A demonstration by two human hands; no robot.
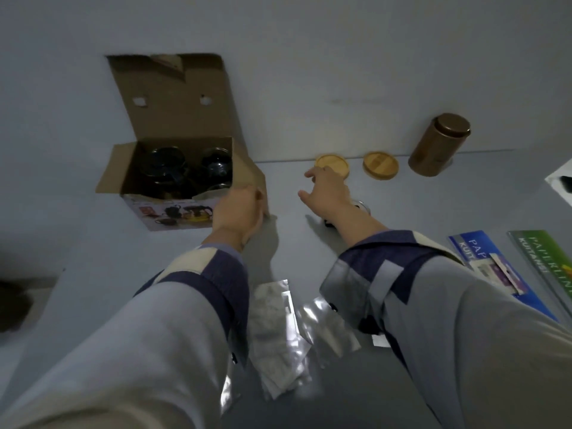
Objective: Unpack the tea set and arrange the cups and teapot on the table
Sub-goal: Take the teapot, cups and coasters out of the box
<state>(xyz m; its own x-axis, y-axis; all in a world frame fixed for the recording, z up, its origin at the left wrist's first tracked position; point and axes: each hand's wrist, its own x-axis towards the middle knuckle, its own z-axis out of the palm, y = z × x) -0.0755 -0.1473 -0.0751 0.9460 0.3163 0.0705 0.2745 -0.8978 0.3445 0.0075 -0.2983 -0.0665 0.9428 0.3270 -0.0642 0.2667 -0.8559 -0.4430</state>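
At ten o'clock in the open box, dark glass cups: fragile, slippery, best lifted by the body; left hand on the box corner, grip unclear; right hand spread, empty.

Both arms reach forward in grey sleeves with dark cuffs. The left hand points toward twelve o'clock, fingers curled. The right hand angles toward eleven o'clock, fingers spread.
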